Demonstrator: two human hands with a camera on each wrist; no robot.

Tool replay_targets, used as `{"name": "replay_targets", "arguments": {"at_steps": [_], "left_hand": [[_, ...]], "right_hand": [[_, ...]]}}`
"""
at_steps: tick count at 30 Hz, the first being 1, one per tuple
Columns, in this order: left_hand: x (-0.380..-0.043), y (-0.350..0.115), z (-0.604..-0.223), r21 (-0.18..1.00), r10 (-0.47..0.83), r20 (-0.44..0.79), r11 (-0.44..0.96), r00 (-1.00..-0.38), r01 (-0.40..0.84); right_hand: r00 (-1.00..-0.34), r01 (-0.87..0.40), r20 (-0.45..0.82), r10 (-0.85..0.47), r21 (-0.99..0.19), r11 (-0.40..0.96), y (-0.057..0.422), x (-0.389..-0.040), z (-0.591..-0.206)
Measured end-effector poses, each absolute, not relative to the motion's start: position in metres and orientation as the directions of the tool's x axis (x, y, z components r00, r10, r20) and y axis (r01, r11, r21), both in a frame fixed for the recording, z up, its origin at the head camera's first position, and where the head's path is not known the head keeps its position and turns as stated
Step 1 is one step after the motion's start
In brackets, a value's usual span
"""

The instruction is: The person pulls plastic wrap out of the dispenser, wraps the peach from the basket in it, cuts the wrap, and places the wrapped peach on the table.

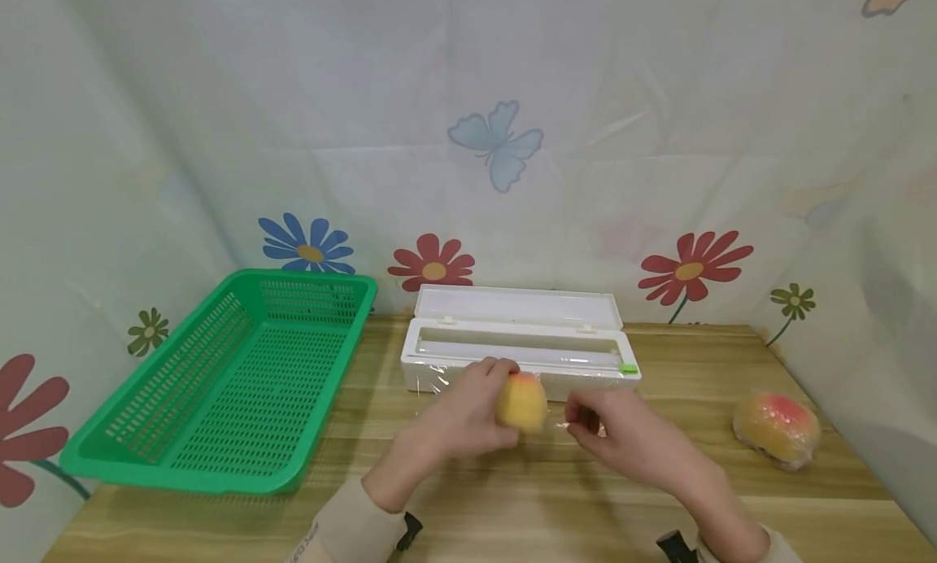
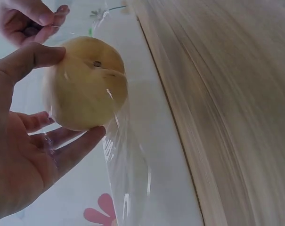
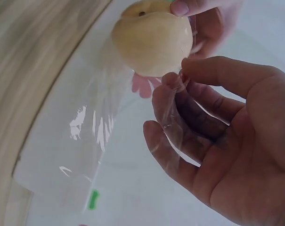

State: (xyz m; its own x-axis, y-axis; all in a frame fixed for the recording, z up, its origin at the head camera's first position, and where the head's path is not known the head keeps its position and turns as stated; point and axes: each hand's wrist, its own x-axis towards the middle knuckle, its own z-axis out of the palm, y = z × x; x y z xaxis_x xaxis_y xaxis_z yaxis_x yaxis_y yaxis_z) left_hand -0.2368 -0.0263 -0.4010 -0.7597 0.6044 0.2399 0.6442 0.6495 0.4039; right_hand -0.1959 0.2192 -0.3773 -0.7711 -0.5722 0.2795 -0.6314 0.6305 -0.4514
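My left hand [image 1: 468, 416] grips a yellow peach [image 1: 523, 403] with a reddish top, held just in front of the white cling film dispenser [image 1: 476, 374]. In the left wrist view the thumb lies on the peach's upper side, fingertips along its lower side, and clear cling film [image 2: 126, 150] stretches over and below it. My right hand [image 1: 629, 437], to the right of the peach, pinches a gathered edge of the film [image 3: 173, 117] between thumb and forefinger. Film also drapes across its other fingers. The dispenser's lid [image 1: 516, 307] is raised at the back.
A green slotted basket [image 1: 351, 343] stands on the left of the wooden table [image 1: 512, 514]. On the right lies another yellow and red fruit [image 1: 777, 429], wrapped in film. A green slider [image 1: 628, 368] sits at the dispenser's right end. A flowered cloth hangs behind.
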Motion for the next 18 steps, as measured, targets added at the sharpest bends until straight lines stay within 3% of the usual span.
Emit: {"name": "replay_targets", "arguments": {"at_steps": [5,11,15,18], "left_hand": [[-0.241,-0.029,-0.402,0.457,0.585,0.231,0.64,-0.777,0.618],[-0.242,-0.031,-0.403,0.51,0.553,0.228,0.633,-0.802,0.582],[-0.243,-0.031,-0.403,0.544,0.535,0.221,0.627,-0.816,0.558],[-0.244,-0.032,-0.402,0.565,0.52,0.209,0.627,-0.828,0.537]], "right_hand": [[-0.739,-0.67,0.378,-0.558,-0.33,0.665,0.221,-0.19,-0.373],[-0.62,-0.753,0.533,-0.576,-0.198,0.628,0.206,-0.18,-0.374],[-0.589,-0.789,0.493,-0.64,-0.179,0.588,0.194,-0.171,-0.377],[-0.605,-0.777,0.453,-0.655,-0.157,0.61,0.189,-0.169,-0.382]]}}
